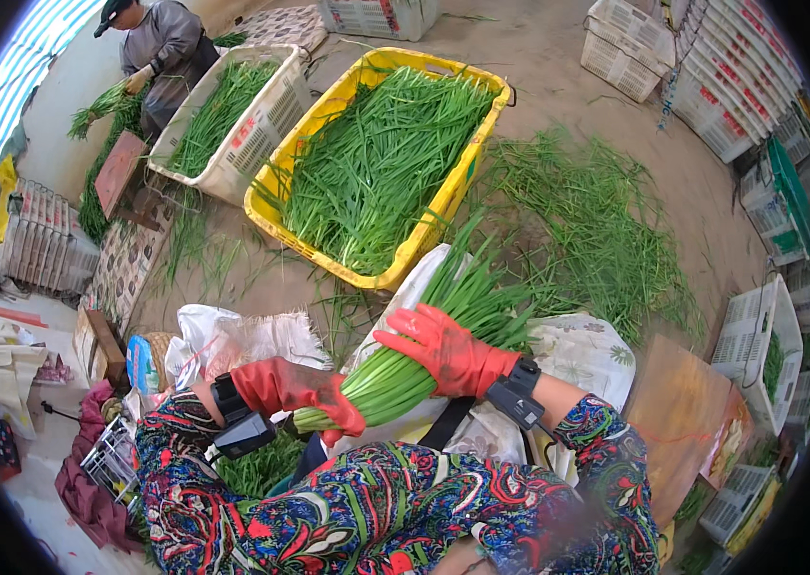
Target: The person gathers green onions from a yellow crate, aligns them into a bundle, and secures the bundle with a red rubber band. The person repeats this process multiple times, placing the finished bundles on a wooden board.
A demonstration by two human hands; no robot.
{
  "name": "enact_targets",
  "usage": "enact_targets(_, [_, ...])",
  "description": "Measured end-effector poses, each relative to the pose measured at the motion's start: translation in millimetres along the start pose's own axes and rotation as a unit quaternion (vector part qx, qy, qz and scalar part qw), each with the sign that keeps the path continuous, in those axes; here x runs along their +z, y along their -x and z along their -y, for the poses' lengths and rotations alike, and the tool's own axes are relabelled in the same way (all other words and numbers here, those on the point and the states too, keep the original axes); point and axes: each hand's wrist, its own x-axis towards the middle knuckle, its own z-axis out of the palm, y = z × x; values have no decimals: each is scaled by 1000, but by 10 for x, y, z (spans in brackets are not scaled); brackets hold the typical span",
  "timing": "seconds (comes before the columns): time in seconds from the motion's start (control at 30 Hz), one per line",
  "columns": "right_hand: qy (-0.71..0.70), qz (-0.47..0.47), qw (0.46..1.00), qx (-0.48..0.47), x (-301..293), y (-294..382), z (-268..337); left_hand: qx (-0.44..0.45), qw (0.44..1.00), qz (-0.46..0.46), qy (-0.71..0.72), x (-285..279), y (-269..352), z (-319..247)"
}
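A thick bunch of green garlic chives lies slantwise across my lap, its pale stem ends low on the left and its leaves pointing up and right. My left hand, in a red rubber glove, grips the bunch close to the stem ends. Around the middle of the bunch rests my right hand, gloved in red too, its fingers laid over the stalks. Beneath the bunch spreads a white plastic sheet. Just ahead stands a yellow plastic crate filled with loose chives.
Loose leaves litter the floor to the right. A white crate of chives stands beyond, where another person holds a bunch. A wooden board lies at my right. Stacked white crates line the far right.
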Motion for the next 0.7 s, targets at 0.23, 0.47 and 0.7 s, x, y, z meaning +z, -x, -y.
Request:
enact_targets(0.23, [12, -8, 999, 42, -408, 193, 165, 4, 995, 94, 43, 69, -79, -372])
enact_targets(0.47, [383, -26, 885, 262, -1630, 1378, 750, 105, 989, -11, -105, -26, -246, -1414])
enact_targets(0.7, [447, -266, 626, 581, -1765, 3275, 1697, 407, 879, 48, 245, -640, -880, -1277])
